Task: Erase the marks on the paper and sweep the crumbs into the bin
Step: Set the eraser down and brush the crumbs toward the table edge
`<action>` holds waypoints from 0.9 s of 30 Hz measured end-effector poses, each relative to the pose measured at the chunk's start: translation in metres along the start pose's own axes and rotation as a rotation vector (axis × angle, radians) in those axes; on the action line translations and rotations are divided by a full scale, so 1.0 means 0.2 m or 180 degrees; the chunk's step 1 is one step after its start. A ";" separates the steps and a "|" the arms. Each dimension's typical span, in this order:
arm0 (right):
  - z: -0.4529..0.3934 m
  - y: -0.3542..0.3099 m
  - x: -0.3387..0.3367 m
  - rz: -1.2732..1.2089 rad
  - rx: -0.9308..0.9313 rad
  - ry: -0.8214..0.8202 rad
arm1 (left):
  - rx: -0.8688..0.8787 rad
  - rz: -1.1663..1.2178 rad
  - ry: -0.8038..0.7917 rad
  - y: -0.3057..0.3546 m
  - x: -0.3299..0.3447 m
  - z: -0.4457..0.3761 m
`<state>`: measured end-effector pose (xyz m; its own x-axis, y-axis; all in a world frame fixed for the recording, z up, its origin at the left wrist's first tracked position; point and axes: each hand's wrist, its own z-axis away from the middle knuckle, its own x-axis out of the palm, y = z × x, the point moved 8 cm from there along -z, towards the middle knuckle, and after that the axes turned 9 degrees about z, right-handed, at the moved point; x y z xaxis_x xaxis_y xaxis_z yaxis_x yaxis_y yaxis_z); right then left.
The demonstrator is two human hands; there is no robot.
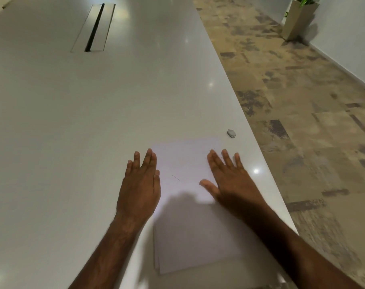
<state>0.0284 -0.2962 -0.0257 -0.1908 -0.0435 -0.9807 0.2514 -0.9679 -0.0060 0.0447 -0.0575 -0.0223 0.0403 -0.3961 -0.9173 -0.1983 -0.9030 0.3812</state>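
A white sheet of paper (185,163) lies near the right edge of the long white table (73,122). A faint thin pencil mark shows near its middle, between my hands. My left hand (140,182) lies flat with straight fingers at the paper's left edge. My right hand (229,180) is flat too, fingers spread, over the paper's right edge. A small grey eraser (231,133) sits on the table just beyond the paper's far right corner, apart from both hands. No bin is in view.
The table's right edge runs diagonally beside a patterned brown carpet floor (302,101). A cable slot with a dark gap (95,28) is set into the table far ahead. A tall planter with a green plant (298,19) stands by the wall at the far right.
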 end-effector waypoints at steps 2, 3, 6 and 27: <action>-0.03 0.07 -0.02 -0.0048 0.0208 0.0001 | 0.0015 0.0003 0.0008 0.00 0.00 0.00; -0.02 0.07 -0.03 -0.0066 0.0224 0.0044 | 0.0033 0.0001 0.0012 0.00 -0.01 0.00; -0.01 -0.04 -0.04 -0.0151 -0.0025 0.0135 | 0.0030 -0.0001 0.0019 0.01 -0.01 0.00; -0.03 -0.10 -0.04 -0.0207 0.0163 0.0433 | -0.0021 0.0073 -0.0014 0.00 -0.01 0.00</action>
<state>0.0308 -0.2741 -0.0180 -0.0738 0.0502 -0.9960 0.1934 -0.9790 -0.0637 0.0446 -0.0572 -0.0212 0.0315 -0.4159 -0.9089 -0.1927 -0.8948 0.4028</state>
